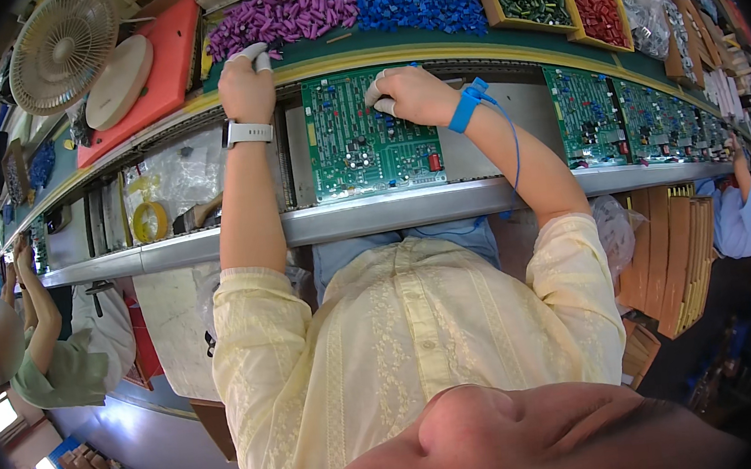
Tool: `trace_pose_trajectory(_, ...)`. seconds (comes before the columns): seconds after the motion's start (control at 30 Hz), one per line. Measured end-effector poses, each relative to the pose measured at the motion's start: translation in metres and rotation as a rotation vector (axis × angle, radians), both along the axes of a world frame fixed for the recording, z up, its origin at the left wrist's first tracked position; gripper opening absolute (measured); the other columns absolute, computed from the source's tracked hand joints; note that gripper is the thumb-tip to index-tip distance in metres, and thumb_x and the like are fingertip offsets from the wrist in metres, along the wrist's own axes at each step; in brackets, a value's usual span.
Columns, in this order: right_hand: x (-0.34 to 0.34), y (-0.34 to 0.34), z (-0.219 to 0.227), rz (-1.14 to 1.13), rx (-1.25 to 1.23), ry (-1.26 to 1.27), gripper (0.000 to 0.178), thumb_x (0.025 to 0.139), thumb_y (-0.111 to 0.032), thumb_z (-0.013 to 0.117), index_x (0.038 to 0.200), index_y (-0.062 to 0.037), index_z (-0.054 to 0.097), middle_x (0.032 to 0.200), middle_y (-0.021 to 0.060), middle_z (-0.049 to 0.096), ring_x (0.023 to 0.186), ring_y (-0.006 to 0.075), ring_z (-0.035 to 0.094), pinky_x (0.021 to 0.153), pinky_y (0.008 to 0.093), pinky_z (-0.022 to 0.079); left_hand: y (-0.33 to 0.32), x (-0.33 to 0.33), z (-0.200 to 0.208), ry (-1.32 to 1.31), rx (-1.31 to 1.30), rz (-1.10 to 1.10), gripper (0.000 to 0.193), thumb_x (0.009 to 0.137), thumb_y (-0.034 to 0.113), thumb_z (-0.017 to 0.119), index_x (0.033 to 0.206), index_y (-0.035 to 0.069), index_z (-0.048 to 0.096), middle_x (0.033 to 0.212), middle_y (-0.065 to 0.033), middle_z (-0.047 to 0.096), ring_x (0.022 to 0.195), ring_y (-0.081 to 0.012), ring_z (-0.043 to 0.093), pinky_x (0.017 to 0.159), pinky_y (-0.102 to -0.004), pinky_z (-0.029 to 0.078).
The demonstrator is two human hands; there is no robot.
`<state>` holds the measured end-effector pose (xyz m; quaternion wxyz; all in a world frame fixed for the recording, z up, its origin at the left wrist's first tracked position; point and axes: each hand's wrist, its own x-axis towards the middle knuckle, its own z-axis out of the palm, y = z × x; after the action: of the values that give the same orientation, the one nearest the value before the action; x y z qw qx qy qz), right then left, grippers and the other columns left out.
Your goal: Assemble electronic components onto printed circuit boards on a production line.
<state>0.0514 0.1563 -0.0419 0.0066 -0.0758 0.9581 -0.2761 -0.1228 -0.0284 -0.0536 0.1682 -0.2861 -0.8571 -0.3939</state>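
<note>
1. The green circuit board (338, 138) lies flat in the track before the person, component side up, probably so its face can be reached from above.
2. The right hand (416, 95) bends over its upper part, fingers curled close together; whether they grip anything I cannot tell.
3. The left hand (247, 97) reaches the near edge of the purple parts (288, 15), fingers nearly together; any hold is unclear.
4. Those parts and the blue parts (420, 1) lie loose on the green desk (383, 41), seemingly for easy picking.
5. More boards (587, 111) sit along the track to the right.
6. The wrist strap's cord (517, 142) hangs by the right forearm; tall components crowd the board.
</note>
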Motion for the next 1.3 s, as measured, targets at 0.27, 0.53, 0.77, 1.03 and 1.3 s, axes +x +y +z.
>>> trace_pose_trajectory(0.27,0.001,0.002,-0.001,-0.023,-0.034,-0.010,0.017,0.077,-0.012,0.056,0.090,-0.0060,0.065,0.092,0.0124,0.062,0.089,0.0303,0.058,0.079,0.0410,0.046,0.010,-0.012,-0.013,0.092,-0.280,-0.014,0.020,0.078,0.017,0.058,0.095,0.012,0.068,0.095,-0.0152,0.063,0.088,-0.0315,0.059,0.076,-0.0404,0.048)
trace_pose_trajectory(0.53,0.000,0.006,-0.003,-0.036,-0.048,0.004,0.018,0.077,-0.013,0.057,0.091,-0.0064,0.065,0.092,0.0122,0.062,0.090,0.0298,0.058,0.079,0.0408,0.046,0.011,-0.011,-0.016,0.174,-0.318,-0.020,0.016,0.077,0.017,0.062,0.089,0.007,0.064,0.093,-0.0155,0.061,0.087,-0.0337,0.057,0.075,-0.0408,0.046)
trace_pose_trajectory(0.77,0.002,0.004,0.001,-0.031,-0.031,-0.034,0.016,0.077,-0.012,0.059,0.091,-0.0068,0.066,0.093,0.0119,0.063,0.091,0.0294,0.058,0.080,0.0404,0.046,0.014,0.018,0.014,-0.110,-0.247,0.052,0.019,0.081,0.022,0.062,0.089,0.005,0.058,0.081,-0.0153,0.063,0.077,-0.0343,0.060,0.065,-0.0409,0.047)
trace_pose_trajectory(1.03,0.003,0.008,0.000,-0.008,-0.007,-0.018,0.015,0.077,-0.011,0.059,0.088,-0.0073,0.067,0.090,0.0115,0.062,0.088,0.0296,0.058,0.079,0.0398,0.046,-0.022,0.081,0.037,-0.408,-0.081,-0.436,0.022,0.077,0.018,0.068,0.091,0.003,0.059,0.074,-0.0084,0.062,0.067,-0.0167,0.059,0.062,-0.0280,0.046)
trace_pose_trajectory(1.3,0.001,0.008,-0.005,0.038,0.025,-0.007,0.018,0.079,-0.011,0.057,0.094,-0.0078,0.066,0.092,0.0109,0.062,0.087,0.0296,0.058,0.077,0.0399,0.046,-0.071,0.116,0.019,-0.274,-0.220,-0.708,0.020,0.078,0.003,0.061,0.098,0.001,0.060,0.088,-0.0140,0.062,0.078,-0.0241,0.061,0.071,-0.0310,0.049)
